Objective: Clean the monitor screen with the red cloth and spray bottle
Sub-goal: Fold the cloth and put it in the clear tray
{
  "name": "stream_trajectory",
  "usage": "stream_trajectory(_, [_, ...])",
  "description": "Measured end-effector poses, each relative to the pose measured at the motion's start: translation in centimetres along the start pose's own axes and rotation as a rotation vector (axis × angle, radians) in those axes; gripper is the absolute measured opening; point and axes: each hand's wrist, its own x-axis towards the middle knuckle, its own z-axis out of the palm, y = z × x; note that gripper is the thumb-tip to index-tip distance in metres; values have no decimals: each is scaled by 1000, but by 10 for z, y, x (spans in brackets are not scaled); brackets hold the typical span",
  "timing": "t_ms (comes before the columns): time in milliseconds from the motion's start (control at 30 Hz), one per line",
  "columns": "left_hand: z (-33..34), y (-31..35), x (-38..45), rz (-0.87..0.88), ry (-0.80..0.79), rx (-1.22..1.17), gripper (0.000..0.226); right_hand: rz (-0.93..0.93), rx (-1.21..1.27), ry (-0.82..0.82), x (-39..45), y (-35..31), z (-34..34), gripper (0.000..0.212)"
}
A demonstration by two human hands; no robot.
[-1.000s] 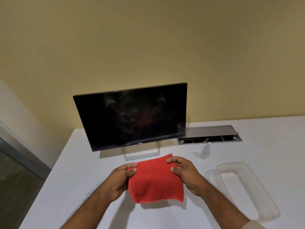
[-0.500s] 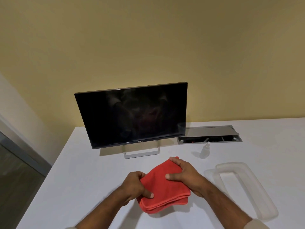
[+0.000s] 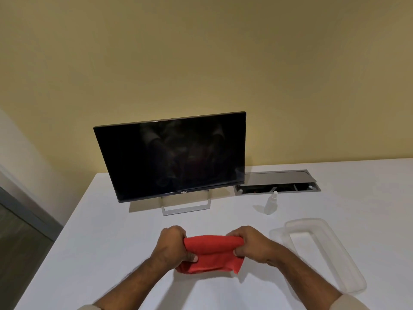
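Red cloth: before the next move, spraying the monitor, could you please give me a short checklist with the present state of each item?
1. Red cloth held securely: ok, the left hand and the right hand grip its two ends.
2. A hand free for the spray bottle: not ok, both are busy.
3. Bottle upright and unobstructed: ok, it stands alone, right of the monitor.
4. Bottle filled: cannot tell.
5. Screen off: ok, it is dark.
6. Path to the screen clear: ok, only bare table lies between.
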Motion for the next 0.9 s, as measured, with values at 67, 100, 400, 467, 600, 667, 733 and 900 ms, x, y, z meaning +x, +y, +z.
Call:
stream_trajectory(67, [-1,-1,0,15,-16,4,48,-16,-61,32,-1,2,-4,13])
stream_trajectory(100, [-1,-2,1,19,-28,-2,44,-22,-71,50,-2,4,-7,7])
stream_trajectory(400, [-16,2,3,97,-301,29,66,-132,186,120,-21,-16,-29,11])
stream_trajectory(467, [-15,12,0,194,-317,13,76,-182,159,96,-25,-30,-34,15])
stream_trajectory(600, [-7,50,-9,427,-351,-327,74,-254,5,39,-29,-52,-46,20])
stream_trajectory(667, [0,66,-11,458,-339,-462,53,-278,-3,41,-32,-57,-53,21])
stream_trajectory(733, [5,78,-11,412,-282,-607,29,-290,77,86,-33,-56,-62,24])
stream_trajectory(900, [15,94,-7,281,-235,-869,20,-275,663,225,-38,-30,-76,57])
